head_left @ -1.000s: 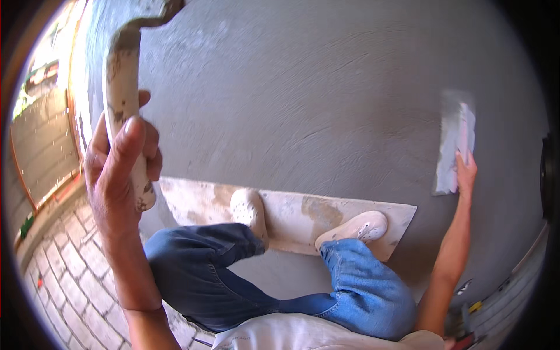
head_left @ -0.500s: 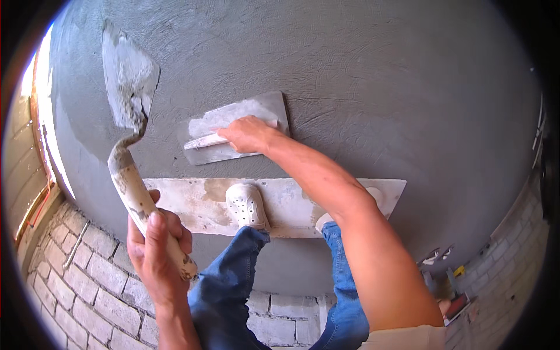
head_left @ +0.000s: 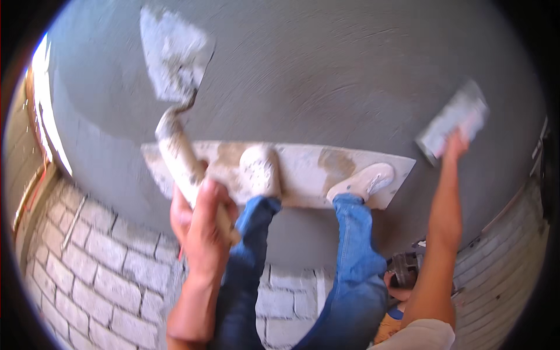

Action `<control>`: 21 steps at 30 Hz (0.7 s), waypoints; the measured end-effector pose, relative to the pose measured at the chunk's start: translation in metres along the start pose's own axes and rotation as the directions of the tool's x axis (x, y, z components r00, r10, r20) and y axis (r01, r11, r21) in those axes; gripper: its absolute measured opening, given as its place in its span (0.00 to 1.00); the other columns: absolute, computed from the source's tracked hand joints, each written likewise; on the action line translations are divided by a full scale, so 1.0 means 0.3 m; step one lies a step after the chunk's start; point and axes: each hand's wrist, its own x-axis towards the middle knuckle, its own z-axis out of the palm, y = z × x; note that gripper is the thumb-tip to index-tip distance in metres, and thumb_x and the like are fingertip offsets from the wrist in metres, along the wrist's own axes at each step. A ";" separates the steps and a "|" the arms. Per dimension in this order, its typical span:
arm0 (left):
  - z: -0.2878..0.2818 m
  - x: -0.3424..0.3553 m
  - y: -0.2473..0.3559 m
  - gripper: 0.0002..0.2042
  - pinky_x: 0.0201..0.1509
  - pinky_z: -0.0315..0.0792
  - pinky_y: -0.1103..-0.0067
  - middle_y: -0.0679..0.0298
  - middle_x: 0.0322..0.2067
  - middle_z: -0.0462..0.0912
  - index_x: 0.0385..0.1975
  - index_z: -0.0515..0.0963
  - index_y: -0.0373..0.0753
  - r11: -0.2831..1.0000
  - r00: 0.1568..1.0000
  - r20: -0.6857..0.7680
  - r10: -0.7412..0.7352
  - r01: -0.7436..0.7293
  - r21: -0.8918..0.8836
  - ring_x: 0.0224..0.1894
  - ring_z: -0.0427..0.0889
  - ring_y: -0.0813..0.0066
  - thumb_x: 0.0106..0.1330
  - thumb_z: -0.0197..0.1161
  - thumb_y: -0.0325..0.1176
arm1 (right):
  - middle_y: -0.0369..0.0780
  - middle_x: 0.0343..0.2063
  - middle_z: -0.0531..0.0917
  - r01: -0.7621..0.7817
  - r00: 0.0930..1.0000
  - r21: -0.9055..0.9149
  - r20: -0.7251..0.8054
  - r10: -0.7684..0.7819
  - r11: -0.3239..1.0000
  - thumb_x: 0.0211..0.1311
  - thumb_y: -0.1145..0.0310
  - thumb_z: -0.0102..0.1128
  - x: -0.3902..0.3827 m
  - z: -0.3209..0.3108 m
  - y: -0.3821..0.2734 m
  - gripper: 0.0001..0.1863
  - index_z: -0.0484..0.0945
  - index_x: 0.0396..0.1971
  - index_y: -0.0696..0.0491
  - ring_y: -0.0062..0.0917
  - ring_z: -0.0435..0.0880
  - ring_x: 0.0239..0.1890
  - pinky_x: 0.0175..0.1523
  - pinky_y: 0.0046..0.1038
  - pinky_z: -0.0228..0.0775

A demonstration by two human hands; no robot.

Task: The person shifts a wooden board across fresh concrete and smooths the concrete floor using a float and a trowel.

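Note:
My left hand (head_left: 200,220) grips the pale, stained handle of a pointed trowel (head_left: 178,156), whose mortar-smeared blade (head_left: 172,55) is held up at the upper left. Out at the right, my right hand (head_left: 456,143) has a rectangular steel float (head_left: 443,119), slightly blurred, against the wet grey cement surface (head_left: 332,70). Under my pale clogs (head_left: 256,169) lies a long, stained white board (head_left: 300,163), set on that same cement.
Block paving (head_left: 105,280) runs below the cement on both sides. A wooden edge (head_left: 35,210) and a bright gap border the left. Another person (head_left: 399,291) is partly visible below at the lower right, near my forearm.
My right hand and float swept from the right to the centre, then back out right, now tilted. My left hand with the trowel has shifted rightward. The other person has come into view.

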 end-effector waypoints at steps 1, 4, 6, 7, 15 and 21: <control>0.004 0.007 -0.004 0.23 0.23 0.63 0.85 0.66 0.25 0.69 0.54 0.64 0.29 1.000 0.999 -0.033 0.011 -0.012 -0.011 0.21 0.67 0.82 0.68 0.58 0.39 | 0.45 0.33 0.81 -0.014 0.999 0.147 -0.029 0.018 0.989 0.60 0.65 0.64 -0.014 -0.135 0.035 0.17 0.75 0.42 0.63 0.29 0.80 0.29 0.33 0.33 0.79; -0.102 0.045 -0.013 0.18 0.22 0.64 0.84 0.66 0.24 0.73 0.49 0.67 0.30 0.996 0.992 -0.107 0.070 -0.074 -0.043 0.23 0.72 0.82 0.69 0.58 0.38 | 0.43 0.41 0.80 -0.113 0.992 0.091 0.072 0.107 0.989 0.62 0.65 0.61 -0.297 -0.392 -0.048 0.20 0.73 0.50 0.60 0.27 0.80 0.40 0.41 0.30 0.76; -0.198 0.040 -0.044 0.16 0.22 0.64 0.84 0.66 0.25 0.73 0.46 0.68 0.32 0.994 0.989 -0.142 0.032 -0.046 -0.098 0.22 0.72 0.81 0.69 0.58 0.38 | 0.44 0.43 0.81 0.192 0.966 -0.407 0.238 -0.099 0.893 0.65 0.66 0.56 -0.346 -0.577 -0.056 0.20 0.73 0.53 0.60 0.29 0.80 0.43 0.47 0.31 0.73; -0.249 0.028 -0.070 0.14 0.22 0.64 0.84 0.67 0.25 0.73 0.43 0.69 0.35 0.993 0.987 -0.160 0.014 -0.032 -0.112 0.22 0.72 0.81 0.69 0.58 0.39 | 0.45 0.43 0.81 0.250 0.942 -0.479 0.321 -0.098 0.841 0.65 0.67 0.56 -0.402 -0.621 -0.086 0.19 0.74 0.52 0.61 0.30 0.80 0.43 0.49 0.31 0.72; -0.533 -0.314 -0.147 0.13 0.20 0.65 0.84 0.67 0.24 0.72 0.40 0.69 0.37 0.968 0.906 -0.358 -0.228 0.171 -0.183 0.18 0.71 0.80 0.68 0.59 0.40 | 0.45 0.47 0.82 0.607 0.372 -0.055 0.901 -0.223 0.793 0.65 0.69 0.55 -0.841 -0.295 -0.500 0.22 0.71 0.58 0.56 0.30 0.79 0.51 0.58 0.28 0.67; -0.472 -0.377 -0.202 0.19 0.23 0.65 0.82 0.67 0.22 0.68 0.50 0.66 0.36 0.856 0.883 -0.364 -0.296 0.076 -0.511 0.18 0.68 0.79 0.68 0.59 0.41 | 0.50 0.50 0.80 0.783 0.004 0.177 0.957 -0.289 0.596 0.61 0.69 0.56 -0.915 0.180 -0.636 0.26 0.69 0.61 0.43 0.41 0.79 0.52 0.56 0.32 0.69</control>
